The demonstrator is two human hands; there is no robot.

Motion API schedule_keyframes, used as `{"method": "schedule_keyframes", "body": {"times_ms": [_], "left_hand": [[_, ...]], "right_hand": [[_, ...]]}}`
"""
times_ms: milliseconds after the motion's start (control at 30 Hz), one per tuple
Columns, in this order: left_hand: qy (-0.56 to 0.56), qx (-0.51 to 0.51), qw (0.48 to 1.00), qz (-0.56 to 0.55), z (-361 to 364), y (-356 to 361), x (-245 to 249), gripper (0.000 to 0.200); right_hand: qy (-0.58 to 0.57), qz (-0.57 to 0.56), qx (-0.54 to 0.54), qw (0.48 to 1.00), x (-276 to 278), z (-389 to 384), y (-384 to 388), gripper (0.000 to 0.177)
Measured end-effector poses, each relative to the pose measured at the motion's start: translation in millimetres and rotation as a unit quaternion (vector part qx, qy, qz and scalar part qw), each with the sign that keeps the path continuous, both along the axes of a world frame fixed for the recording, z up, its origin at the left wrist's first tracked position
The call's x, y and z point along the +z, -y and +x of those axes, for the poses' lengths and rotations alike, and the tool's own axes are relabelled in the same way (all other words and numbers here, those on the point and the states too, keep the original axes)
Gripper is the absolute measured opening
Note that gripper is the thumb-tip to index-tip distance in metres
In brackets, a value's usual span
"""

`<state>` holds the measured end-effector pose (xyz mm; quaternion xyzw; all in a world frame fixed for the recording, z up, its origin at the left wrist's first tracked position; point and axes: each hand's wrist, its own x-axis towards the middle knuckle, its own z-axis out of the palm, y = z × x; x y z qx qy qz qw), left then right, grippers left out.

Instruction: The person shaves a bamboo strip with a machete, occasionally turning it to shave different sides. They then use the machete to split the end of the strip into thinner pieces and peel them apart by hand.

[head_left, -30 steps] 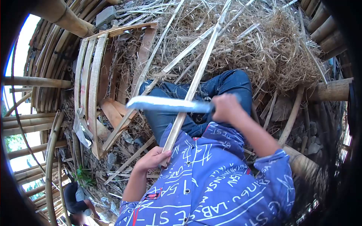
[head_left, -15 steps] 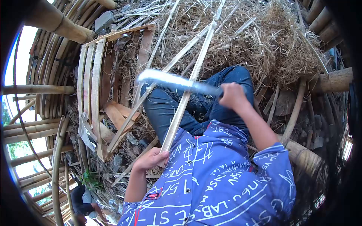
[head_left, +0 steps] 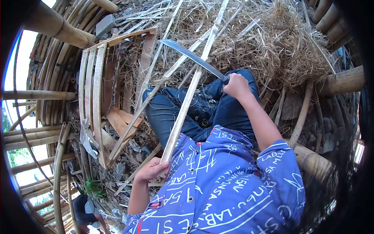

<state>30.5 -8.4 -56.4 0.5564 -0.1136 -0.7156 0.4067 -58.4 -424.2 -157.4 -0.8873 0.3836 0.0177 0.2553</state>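
Note:
My right hand [head_left: 237, 85] is closed round the dark handle of a machete [head_left: 191, 56]. Its long blade points up and left, crossing the bamboo strip and seemingly touching it. In my left hand [head_left: 152, 170], near my waist, the lower end of that long pale bamboo strip [head_left: 186, 102] is gripped, with the thumb lying along it. The strip slants up and away over my crossed legs [head_left: 165, 113] towards the shavings. Thin curls of fibre lie on my lap.
A heap of bamboo shavings [head_left: 272, 50] spreads ahead. On the left stands a slatted wooden crate [head_left: 89, 89]; more strips lie beside it. Bamboo poles [head_left: 343, 82] border both sides. Another person [head_left: 85, 210] is at the lower left.
The machete has moved forward and up along the strip; its blade, blurred before, is now sharp and points more upward. My left hand keeps its hold, slightly shifted.

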Motion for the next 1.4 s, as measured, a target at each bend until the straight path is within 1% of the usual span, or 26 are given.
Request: {"method": "schedule_keyframes", "body": {"times_ms": [67,100,200,233,300,333,400,533,600,667,733,767,800,833,867,900,967,1000,1033,1067,1167,1233,1267,1300,1367,1400], "left_hand": [[0.031,-0.017,0.999,-0.016,2,-3,-7,0.042],[0.029,-0.023,0.999,-0.012,3,-2,-6,0.042],[0.033,-0.036,0.999,-0.011,0,-3,-8,0.042],[0.059,-0.051,0.997,0.001,-1,1,-1,0.042],[0.087,-0.067,0.994,0.017,-4,0,2,0.042],[0.120,-0.039,0.992,0.021,-7,-5,1,0.042],[0.157,-0.011,0.987,0.021,-6,-8,1,0.042],[0.162,-0.020,0.986,0.022,7,-2,5,0.044],[0.139,-0.044,0.988,0.044,8,-4,7,0.042],[0.142,-0.077,0.984,0.070,5,-12,15,0.043],[0.084,-0.026,0.996,-0.024,-6,-36,9,0.041],[0.047,0.018,0.999,-0.007,-10,-39,16,0.041],[0.049,0.018,0.999,-0.008,-13,-37,15,0.041],[0.080,-0.031,0.996,0.031,-16,-34,13,0.040],[0.113,-0.079,0.988,0.067,-15,-30,11,0.040],[0.113,-0.102,0.986,0.065,-10,-28,6,0.039],[0.100,-0.086,0.991,0.028,-6,-31,-9,0.039],[0.089,-0.073,0.993,-0.006,-7,-31,-14,0.040],[0.087,-0.061,0.994,-0.016,-6,-16,0,0.042],[0.076,-0.062,0.995,-0.006,-3,-13,-2,0.043],[0.129,-0.101,0.985,0.051,2,-7,1,0.043],[0.155,-0.091,0.979,0.093,2,-11,-4,0.040],[0.153,-0.098,0.979,0.095,0,-11,-4,0.040],[0.171,-0.073,0.980,0.069,-4,-10,-3,0.040],[0.188,-0.045,0.980,0.043,-7,-14,-3,0.040],[0.190,-0.042,0.980,0.043,-8,-17,-5,0.040]], "right_hand": [[0.012,-0.011,0.018,1.000,0,2,-10,0.025],[0.007,0.014,0.032,0.999,21,0,-23,0.025],[0.006,0.019,0.193,0.981,32,-14,-54,0.023],[0.004,0.021,0.191,0.981,31,-14,-52,0.023],[-0.006,-0.027,0.259,0.966,24,-10,-43,0.022],[-0.028,-0.058,0.231,0.971,15,-5,-34,0.020],[-0.024,-0.034,0.167,0.985,8,3,-17,0.021],[-0.016,-0.062,0.163,0.985,1,13,-18,0.023],[-0.016,-0.057,0.167,0.984,0,16,-10,0.022],[-0.021,-0.128,0.066,0.989,-10,19,8,0.025],[-0.058,-0.046,-0.038,0.997,-16,21,50,0.029],[-0.064,-0.013,-0.059,0.996,-10,17,65,0.029],[-0.070,0.018,-0.079,0.994,-5,12,76,0.030],[-0.076,-0.024,-0.072,0.994,-6,8,79,0.029],[-0.072,-0.029,-0.071,0.994,-10,11,78,0.029],[-0.061,-0.033,-0.060,0.996,-18,12,75,0.028],[-0.050,-0.034,-0.026,0.998,-11,7,55,0.028],[-0.017,-0.008,-0.026,0.999,-6,4,38,0.028],[0.025,0.005,0.007,1.000,-8,0,22,0.028],[0.016,0.001,0.032,0.999,-10,-3,4,0.027],[0.028,0.039,0.132,0.990,11,-10,-50,0.025],[0.027,0.059,0.196,0.978,21,-14,-79,0.025],[0.031,0.067,0.227,0.971,22,-16,-87,0.024],[0.029,0.070,0.222,0.972,23,-17,-88,0.024],[0.003,0.042,0.254,0.966,23,-12,-82,0.023],[-0.001,0.008,0.241,0.970,22,-9,-71,0.022]]}}
